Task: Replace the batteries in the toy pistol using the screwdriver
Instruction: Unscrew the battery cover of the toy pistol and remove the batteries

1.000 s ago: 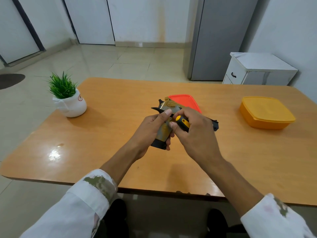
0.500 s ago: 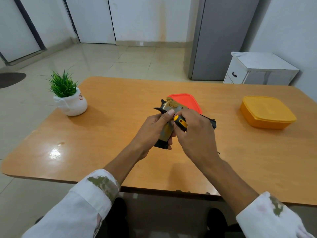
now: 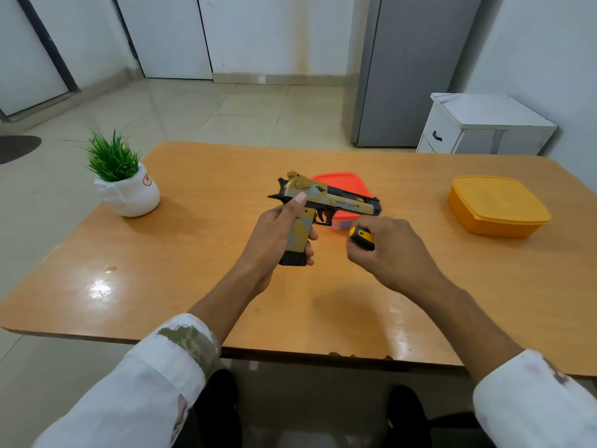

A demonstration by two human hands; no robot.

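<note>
A tan, yellow and black toy pistol (image 3: pixel 326 202) is held above the wooden table (image 3: pixel 200 247), barrel pointing right. My left hand (image 3: pixel 274 240) grips its handle, thumb up along the rear of the slide. To the right and apart from the pistol, my right hand (image 3: pixel 387 253) holds a screwdriver (image 3: pixel 361 238); only its black and yellow handle end shows, the shaft is hidden in my fist. No batteries are visible.
A red lidded box (image 3: pixel 342 182) lies behind the pistol. A yellow lidded box (image 3: pixel 497 205) sits at the right. A small potted plant (image 3: pixel 124 176) stands at the left. Beyond the table are a grey cabinet (image 3: pixel 413 69) and a white drawer unit (image 3: pixel 484 127).
My right hand with the screwdriver has pulled away from the pistol's grip to the right and down. The left hand has kept hold and raised the pistol slightly, now fully in view.
</note>
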